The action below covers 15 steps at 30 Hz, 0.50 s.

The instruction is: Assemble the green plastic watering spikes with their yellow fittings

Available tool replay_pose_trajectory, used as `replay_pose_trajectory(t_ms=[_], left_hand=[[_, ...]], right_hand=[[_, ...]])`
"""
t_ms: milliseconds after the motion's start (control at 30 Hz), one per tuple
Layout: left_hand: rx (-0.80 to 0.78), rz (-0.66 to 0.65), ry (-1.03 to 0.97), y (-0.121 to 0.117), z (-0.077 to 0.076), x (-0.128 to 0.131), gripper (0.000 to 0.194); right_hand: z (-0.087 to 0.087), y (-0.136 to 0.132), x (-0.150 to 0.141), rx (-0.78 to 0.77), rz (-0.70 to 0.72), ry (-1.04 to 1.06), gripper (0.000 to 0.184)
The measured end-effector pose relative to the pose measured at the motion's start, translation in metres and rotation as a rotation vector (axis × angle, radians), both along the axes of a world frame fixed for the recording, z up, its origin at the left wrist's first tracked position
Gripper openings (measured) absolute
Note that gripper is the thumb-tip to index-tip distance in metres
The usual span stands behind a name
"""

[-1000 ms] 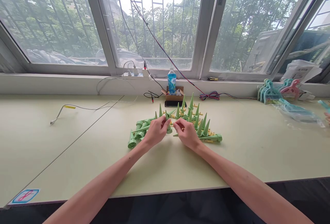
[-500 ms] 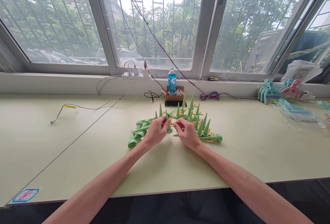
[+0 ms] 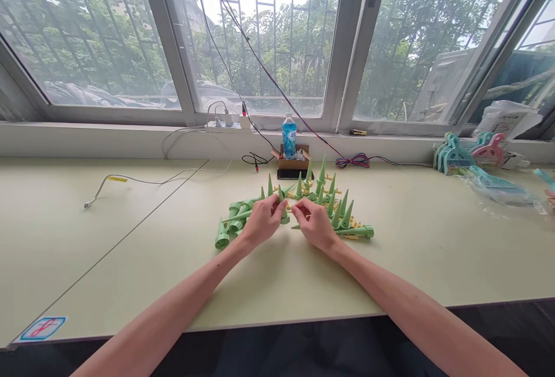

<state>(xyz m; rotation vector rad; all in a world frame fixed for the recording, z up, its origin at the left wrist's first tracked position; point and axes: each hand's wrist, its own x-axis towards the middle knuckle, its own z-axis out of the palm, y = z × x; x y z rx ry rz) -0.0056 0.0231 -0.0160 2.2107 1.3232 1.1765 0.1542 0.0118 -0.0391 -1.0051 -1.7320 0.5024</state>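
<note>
My left hand [image 3: 265,218] is closed around a green plastic watering spike [image 3: 285,219], which stands with its pointed end up. Close by on the right, the fingers of my right hand [image 3: 316,224] pinch a small yellow valve [image 3: 289,210], mostly hidden by the fingertips. The valve is at the side of the held spike; I cannot tell whether it is inserted. Left of my hands lie several green spikes [image 3: 235,225] on their sides. Behind and to the right, more green spikes [image 3: 346,215] stand point up among loose yellow valves [image 3: 352,237].
The pale table [image 3: 416,238] runs along the window. Behind the spikes are a black phone [image 3: 295,174], a small cardboard box [image 3: 293,164] and a blue bottle [image 3: 289,137]. Bundled cable [image 3: 353,161] and bagged hangers [image 3: 455,157] lie to the right. Another person's hand [image 3: 550,196] shows at the right edge.
</note>
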Motion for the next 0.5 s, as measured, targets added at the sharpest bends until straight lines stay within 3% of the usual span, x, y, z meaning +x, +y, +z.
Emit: replay_pose_trajectory(t_ms=[500], left_hand=[[-0.011,-0.02,-0.024,-0.0018,0.0013,0.0009,0.038]], right_hand=[[-0.0005,-0.0008,-0.0001,-0.004,0.007,0.001,0.026]])
